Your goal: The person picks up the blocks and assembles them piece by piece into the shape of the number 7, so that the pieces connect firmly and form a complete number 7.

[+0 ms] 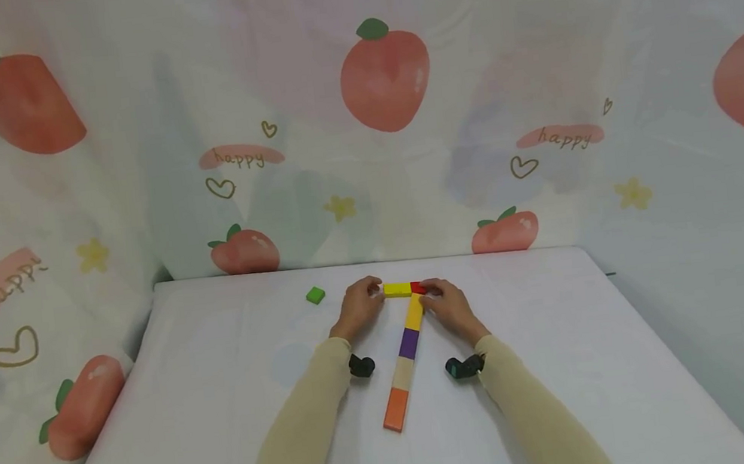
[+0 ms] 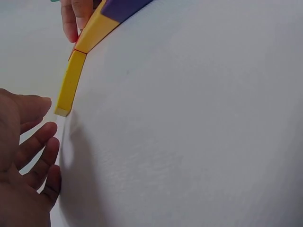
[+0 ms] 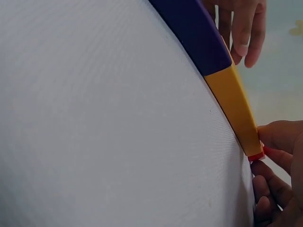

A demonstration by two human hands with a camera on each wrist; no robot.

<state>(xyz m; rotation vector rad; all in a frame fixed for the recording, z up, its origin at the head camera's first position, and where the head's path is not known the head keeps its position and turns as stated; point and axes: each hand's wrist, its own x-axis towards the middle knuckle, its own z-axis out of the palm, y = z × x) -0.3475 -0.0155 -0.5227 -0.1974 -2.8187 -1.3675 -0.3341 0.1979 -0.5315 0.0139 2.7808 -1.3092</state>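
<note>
A row of flat blocks lies on the white table. A yellow block (image 1: 397, 290) and a red block (image 1: 417, 288) form its far end crosswise. From there a golden-yellow block (image 1: 414, 312), purple block (image 1: 409, 344), cream block (image 1: 403, 373) and orange block (image 1: 397, 411) run toward the near side. My left hand (image 1: 360, 309) is beside the yellow block's left end, fingers loosely curved with a small gap to it in the left wrist view. My right hand (image 1: 449, 307) pinches the red block's right end, its thumb against the golden-yellow block (image 3: 234, 101) in the right wrist view.
A small green block (image 1: 315, 295) lies apart on the table, left of the left hand. The white tabletop (image 1: 192, 402) ends at a fabric backdrop (image 1: 316, 215) printed with peaches. Each wrist carries a small black camera.
</note>
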